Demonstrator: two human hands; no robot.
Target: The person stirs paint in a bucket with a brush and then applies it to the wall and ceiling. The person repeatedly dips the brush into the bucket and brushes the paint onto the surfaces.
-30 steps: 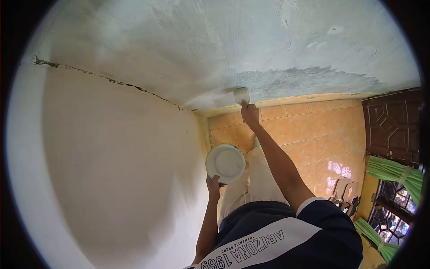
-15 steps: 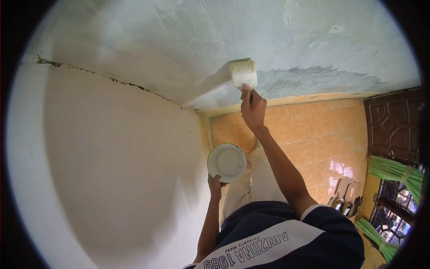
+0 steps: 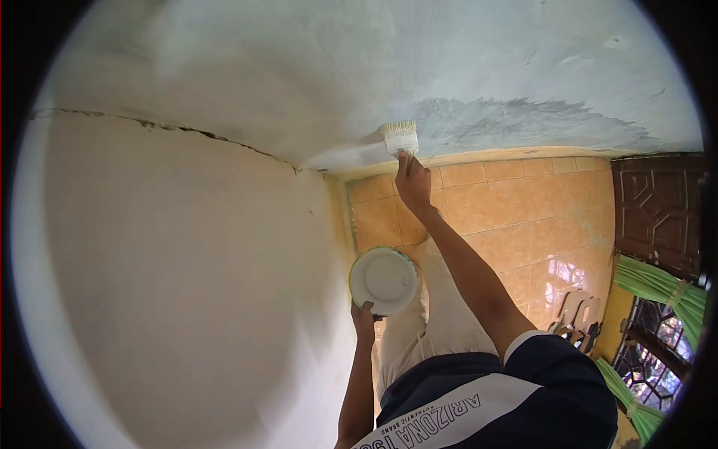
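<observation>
In my right hand (image 3: pixel 413 184) is a wide paintbrush (image 3: pixel 401 140), gripped by its handle. Its pale bristles point up at the grey-white wall (image 3: pixel 516 45), low down near the floor. To the right of the brush runs a darker, ragged-edged patch (image 3: pixel 516 122) on that wall. My left hand (image 3: pixel 364 322) grips the rim of a round paint bucket (image 3: pixel 384 281), thumb over the edge. Whitish paint shows inside the bucket, which is in front of my legs.
A plain white wall (image 3: pixel 187 262) stands close on my left, with a jagged crack (image 3: pixel 202 133) along the corner. Orange tiles (image 3: pixel 508 217) cover the floor. On the right are a dark wooden door (image 3: pixel 658 206), green curtains (image 3: pixel 666 288) and a grilled window (image 3: pixel 658 352).
The brush and my right hand have moved down the wall and slightly left in view. The camera view has shifted a little. Both hands keep their grip.
</observation>
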